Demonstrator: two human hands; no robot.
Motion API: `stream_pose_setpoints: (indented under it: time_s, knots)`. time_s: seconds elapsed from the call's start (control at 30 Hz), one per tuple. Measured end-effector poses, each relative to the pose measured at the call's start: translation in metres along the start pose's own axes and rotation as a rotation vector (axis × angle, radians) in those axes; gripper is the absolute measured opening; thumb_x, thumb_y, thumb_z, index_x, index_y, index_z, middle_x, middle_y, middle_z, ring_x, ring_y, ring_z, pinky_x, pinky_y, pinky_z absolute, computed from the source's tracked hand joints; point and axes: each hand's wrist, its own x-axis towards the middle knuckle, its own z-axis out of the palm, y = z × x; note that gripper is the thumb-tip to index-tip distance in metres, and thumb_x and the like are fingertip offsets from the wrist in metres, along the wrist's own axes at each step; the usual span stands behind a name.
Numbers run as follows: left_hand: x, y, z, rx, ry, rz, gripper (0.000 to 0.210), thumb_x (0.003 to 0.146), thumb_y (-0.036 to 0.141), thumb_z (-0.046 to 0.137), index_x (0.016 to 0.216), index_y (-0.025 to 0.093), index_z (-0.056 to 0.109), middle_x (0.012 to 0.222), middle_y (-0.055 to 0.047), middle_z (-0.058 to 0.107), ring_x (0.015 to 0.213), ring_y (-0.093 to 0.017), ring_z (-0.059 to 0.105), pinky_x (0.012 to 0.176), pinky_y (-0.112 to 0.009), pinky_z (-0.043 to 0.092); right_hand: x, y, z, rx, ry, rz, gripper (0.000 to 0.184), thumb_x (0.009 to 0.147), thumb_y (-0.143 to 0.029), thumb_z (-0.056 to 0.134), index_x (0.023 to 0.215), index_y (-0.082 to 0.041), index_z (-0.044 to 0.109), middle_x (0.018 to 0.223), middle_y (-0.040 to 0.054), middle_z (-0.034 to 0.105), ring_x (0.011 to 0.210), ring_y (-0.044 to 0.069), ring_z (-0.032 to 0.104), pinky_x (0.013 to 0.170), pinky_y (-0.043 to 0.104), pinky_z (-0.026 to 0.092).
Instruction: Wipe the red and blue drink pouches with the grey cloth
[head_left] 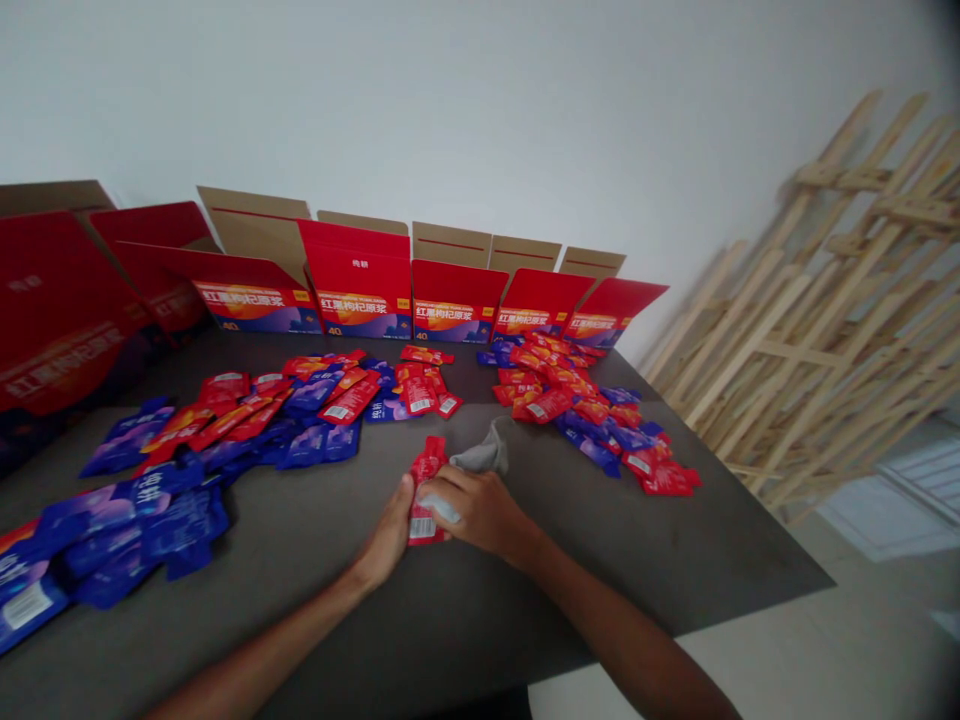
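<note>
A red spouted pouch [428, 527] with a white barcode label is between my hands, just above or on the dark tabletop. My left hand [391, 530] grips its left edge, thumb along the side. Bunched in my right hand [480, 505] is a grey cloth [484, 455], which presses against the front of the pouch. The fingers of that hand are curled around the cloth and hide the pouch's middle. Nearest beyond them lies a small group of red pouches [420, 390].
Piles of red and blue pouches lie left [135, 530] and right [577, 395] on the dark table [322, 600]. Open red cartons [364, 290] line the wall, with a larger carton [60, 310] at left. Wooden easels [810, 330] lean at right, beyond the table's edge.
</note>
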Motion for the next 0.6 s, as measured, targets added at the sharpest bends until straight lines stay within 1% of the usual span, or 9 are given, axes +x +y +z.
stream_pose_setpoints:
  time_s: [0.07,0.13,0.23,0.3,0.43,0.53,0.6]
  knots:
    - [-0.006,0.005,0.007,0.062,-0.002,-0.010,0.059,0.089,0.065,0.044,0.120,0.017,0.057,0.084,-0.009,0.073,0.066,-0.022,0.069,0.060,-0.034,0.056,0.001,0.008,-0.001,0.024,0.081,0.097,0.026,0.091,-0.021,0.056,0.116,-0.025,0.059,0.114,0.0036,0.065,0.098,0.017,0.064,0.078,0.027,0.050]
    - [-0.012,0.010,0.014,0.172,-0.043,-0.013,0.056,0.090,0.063,0.043,0.122,0.018,0.053,0.091,-0.010,0.072,0.064,-0.020,0.070,0.059,-0.034,0.057,0.002,0.015,-0.002,0.055,0.152,0.175,0.025,0.092,-0.020,0.055,0.116,-0.025,0.059,0.113,0.0034,0.065,0.101,0.017,0.063,0.081,0.028,0.050]
    - [-0.017,0.015,0.019,0.257,-0.094,0.016,0.053,0.092,0.061,0.039,0.121,0.019,0.051,0.103,-0.012,0.069,0.063,-0.019,0.070,0.055,-0.032,0.057,0.002,0.021,-0.003,0.086,0.176,0.211,0.023,0.092,-0.021,0.055,0.115,-0.025,0.059,0.109,0.0032,0.066,0.100,0.017,0.063,0.082,0.028,0.050]
    - [-0.017,0.015,0.019,0.252,-0.093,0.032,0.051,0.093,0.060,0.038,0.120,0.019,0.050,0.101,-0.011,0.069,0.063,-0.019,0.071,0.053,-0.031,0.057,0.001,0.020,-0.003,0.091,0.151,0.188,0.025,0.091,-0.022,0.057,0.116,-0.025,0.059,0.108,0.0033,0.066,0.099,0.017,0.063,0.081,0.028,0.050]
    - [-0.009,0.009,0.012,0.175,-0.005,0.025,0.057,0.092,0.063,0.039,0.123,0.017,0.050,0.080,-0.008,0.072,0.063,-0.023,0.072,0.051,-0.032,0.058,0.000,0.012,-0.002,0.076,0.073,0.068,0.027,0.089,-0.022,0.059,0.115,-0.024,0.060,0.116,0.0038,0.065,0.098,0.017,0.064,0.077,0.026,0.050]
    - [-0.001,0.001,0.005,0.082,0.052,0.039,0.066,0.089,0.068,0.037,0.118,0.013,0.057,0.067,-0.009,0.071,0.055,-0.023,0.069,0.046,-0.030,0.055,-0.002,0.005,-0.002,0.043,-0.005,-0.033,0.025,0.088,-0.024,0.060,0.113,-0.024,0.061,0.113,0.0029,0.067,0.093,0.017,0.065,0.071,0.025,0.049]
    - [0.002,-0.004,0.001,0.051,0.058,0.029,0.069,0.087,0.071,0.036,0.111,0.012,0.062,0.064,-0.009,0.071,0.052,-0.022,0.068,0.044,-0.029,0.054,-0.003,0.003,-0.002,0.022,-0.036,-0.067,0.026,0.087,-0.026,0.062,0.113,-0.024,0.062,0.110,0.0022,0.068,0.089,0.017,0.066,0.068,0.025,0.049]
